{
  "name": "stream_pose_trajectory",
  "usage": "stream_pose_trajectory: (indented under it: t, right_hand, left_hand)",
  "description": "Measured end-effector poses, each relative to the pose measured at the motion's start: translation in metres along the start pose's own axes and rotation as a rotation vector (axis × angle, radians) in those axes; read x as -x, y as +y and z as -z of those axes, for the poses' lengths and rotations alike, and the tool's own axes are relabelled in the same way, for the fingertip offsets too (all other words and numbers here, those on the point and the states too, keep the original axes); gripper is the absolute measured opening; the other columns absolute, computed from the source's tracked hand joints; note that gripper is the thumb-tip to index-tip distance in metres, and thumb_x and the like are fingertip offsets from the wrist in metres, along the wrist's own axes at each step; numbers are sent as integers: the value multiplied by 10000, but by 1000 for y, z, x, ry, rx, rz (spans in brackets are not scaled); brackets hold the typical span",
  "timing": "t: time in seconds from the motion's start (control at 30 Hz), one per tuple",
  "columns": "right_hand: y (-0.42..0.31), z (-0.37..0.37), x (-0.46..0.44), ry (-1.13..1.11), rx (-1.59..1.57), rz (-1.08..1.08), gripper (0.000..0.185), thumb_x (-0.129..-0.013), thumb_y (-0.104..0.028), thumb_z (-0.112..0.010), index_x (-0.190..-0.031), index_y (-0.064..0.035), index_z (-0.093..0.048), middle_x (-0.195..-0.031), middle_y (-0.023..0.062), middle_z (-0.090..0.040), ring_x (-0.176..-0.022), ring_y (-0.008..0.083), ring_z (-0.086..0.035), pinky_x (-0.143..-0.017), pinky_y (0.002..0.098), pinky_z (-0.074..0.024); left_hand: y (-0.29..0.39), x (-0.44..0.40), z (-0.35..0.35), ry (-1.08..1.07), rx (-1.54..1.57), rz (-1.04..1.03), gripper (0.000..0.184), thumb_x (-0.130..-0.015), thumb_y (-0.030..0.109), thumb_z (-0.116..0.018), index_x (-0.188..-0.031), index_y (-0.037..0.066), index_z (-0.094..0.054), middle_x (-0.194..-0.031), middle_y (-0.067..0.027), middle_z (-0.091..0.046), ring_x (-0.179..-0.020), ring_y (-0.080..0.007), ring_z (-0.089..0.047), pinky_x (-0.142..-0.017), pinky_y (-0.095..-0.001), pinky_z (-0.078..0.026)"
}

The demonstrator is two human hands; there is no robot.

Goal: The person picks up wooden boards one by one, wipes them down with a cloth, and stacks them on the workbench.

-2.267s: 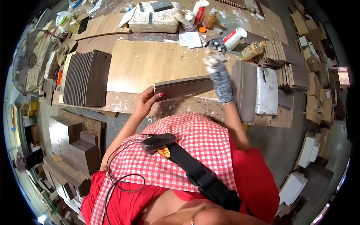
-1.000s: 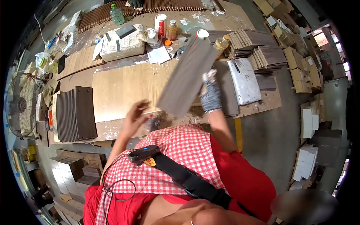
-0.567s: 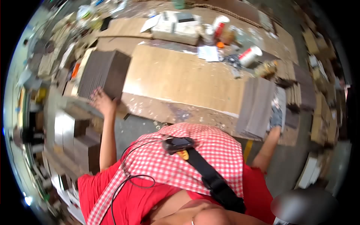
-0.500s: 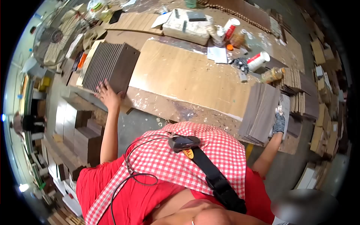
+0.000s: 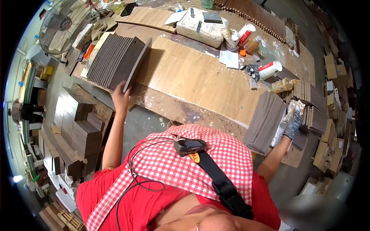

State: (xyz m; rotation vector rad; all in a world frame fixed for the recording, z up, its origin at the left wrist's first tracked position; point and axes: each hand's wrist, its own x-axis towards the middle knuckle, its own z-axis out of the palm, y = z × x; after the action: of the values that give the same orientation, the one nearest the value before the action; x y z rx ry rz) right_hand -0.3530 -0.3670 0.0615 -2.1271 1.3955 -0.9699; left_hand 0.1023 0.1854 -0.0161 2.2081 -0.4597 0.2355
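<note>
My left hand (image 5: 121, 98) is bare and pinches the lower end of a dark wooden board (image 5: 139, 63). That board leans away from the right face of a standing stack of grey-brown boards (image 5: 111, 61), leaving a narrow gap. My right hand (image 5: 293, 126) wears a grey glove and is closed on a crumpled whitish rag (image 5: 296, 105), smeared and partly hidden by the fingers. Beneath and beside it lies a fanned pile of grey-brown boards (image 5: 266, 121). A light wooden panel (image 5: 192, 73) covers the table's middle between my hands.
Along the far side are a white-wrapped block (image 5: 200, 29), red-and-white cans (image 5: 270, 70), a bottle (image 5: 283, 85) and a dark glove (image 5: 251, 71). A fan (image 5: 63, 25) stands at left, above stacked boards (image 5: 77, 127) on the floor. Another person (image 5: 29, 111) is at far left.
My left hand has gone from lying spread against the stack to gripping its end board, now tilted out. My gloved right hand has shifted slightly up and right. The view has moved a little.
</note>
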Motion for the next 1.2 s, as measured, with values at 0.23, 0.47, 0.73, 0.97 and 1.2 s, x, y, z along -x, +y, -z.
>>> stream_pose_trajectory:
  t: [0.23, 0.47, 0.73, 0.97, 1.2]
  right_hand:
    - [-85, -111, 33, -280, -426, 136, 350, -897, -198, -517, -1205, -33, -515, -1130, 69, -563, -1014, 147, -529, -866, 291, -441]
    - [-192, -241, 132, -765, -805, 173, 407, -924, -205, -473, -1285, -23, -426, -1230, 75, -492, -1089, 159, -479, -955, 301, -393]
    - [-79, -307, 176, -847, -74, 458, 430, -913, -168, -385, -1320, -30, -397, -1374, 139, -374, -1291, 231, -320, -1088, 296, -210]
    - [-161, -262, 203, -1072, 142, 521, 502, -934, -224, -353, -1390, -33, -261, -1447, 152, -241, -1345, 289, -197, -1118, 369, -119]
    - [-54, -303, 222, -659, 140, 885, 559, -882, -255, -460, -1376, -46, -301, -1419, 143, -296, -1304, 284, -299, -1096, 397, -209]
  left_hand:
    - [56, 0, -13, -44, 415, 184, 170, -863, 174, -618, -938, 30, -668, -707, 35, -575, -614, -34, -456, -527, -207, -360]
    - [128, 53, -89, -369, 750, 643, 278, -864, 298, -606, -813, 26, -634, -669, 27, -571, -568, -49, -475, -501, -234, -382]
    - [96, 94, -147, -253, 1051, 845, 274, -888, 261, -573, -773, 14, -607, -642, 7, -553, -569, -95, -492, -512, -265, -402]
    - [97, 95, -142, -405, 1210, 1023, 224, -867, 168, -583, -949, -38, -611, -823, -78, -640, -752, -155, -602, -665, -291, -490]
    - [84, 97, -138, -394, 1179, 978, 201, -880, 169, -552, -941, -23, -553, -832, -77, -619, -710, -172, -586, -662, -297, -482]
